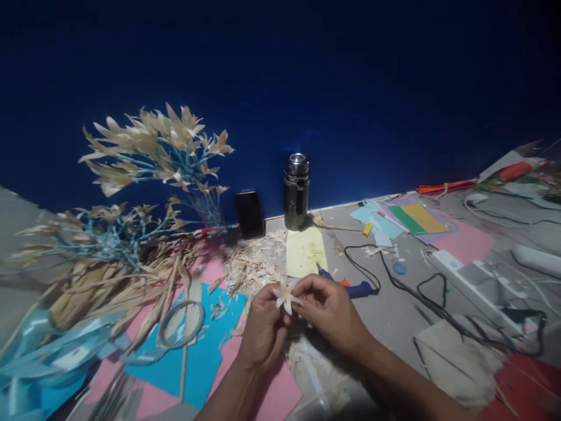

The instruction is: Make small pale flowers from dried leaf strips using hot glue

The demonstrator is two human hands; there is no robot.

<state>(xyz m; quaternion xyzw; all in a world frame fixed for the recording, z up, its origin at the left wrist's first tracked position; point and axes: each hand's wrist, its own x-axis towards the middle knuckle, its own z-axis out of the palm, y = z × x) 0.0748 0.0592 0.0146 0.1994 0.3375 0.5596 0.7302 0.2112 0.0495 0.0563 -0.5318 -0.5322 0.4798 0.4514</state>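
Pinching a pale flower (pixel 286 298), the left hand (pixel 263 326) and right hand (pixel 332 310) are holding it together; it's looking light, easy to tear, best held underneath.

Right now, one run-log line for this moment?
left hand: holding pale flower | right hand: touching flower | blue corded tool: lying beyond right hand | dark flask: upright

- Far: upright flask (pixel 297 202) blocks you.
- Left: flower branches (pixel 149 133) obstruct you.
- Right: black cable (pixel 405 292) obstructs.
- You can pass over the flat yellow paper (pixel 295 260).
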